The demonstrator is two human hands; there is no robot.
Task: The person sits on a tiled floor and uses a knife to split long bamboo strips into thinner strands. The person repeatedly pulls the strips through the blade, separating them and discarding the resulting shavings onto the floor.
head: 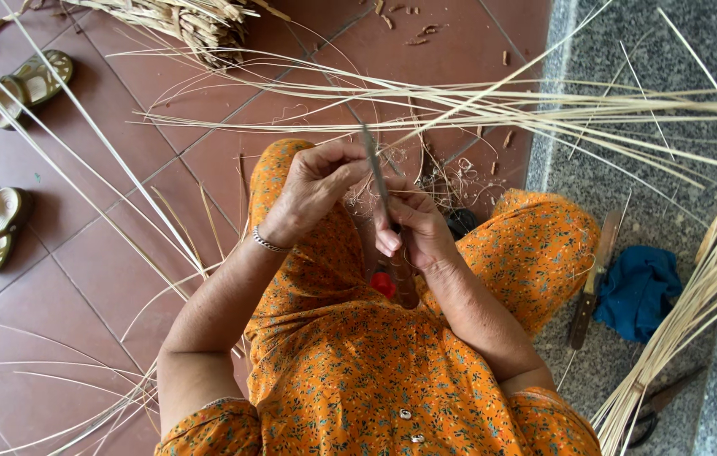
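Left hand [312, 190] pinched a thin cane strip [493, 105] above the lap, while the right hand [413, 228] clenched a knife [375, 173], its blade upright against the strip between both hands.

two sandals [12, 152] on red tiles, a blue cloth [638, 291] beside a knife [592, 283] on grey stone

Reddish-brown tiled floor [80, 270] meets a grey speckled stone step [671, 51], both evenly lit by daylight.

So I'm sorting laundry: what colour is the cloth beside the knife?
Blue cloth, head view.
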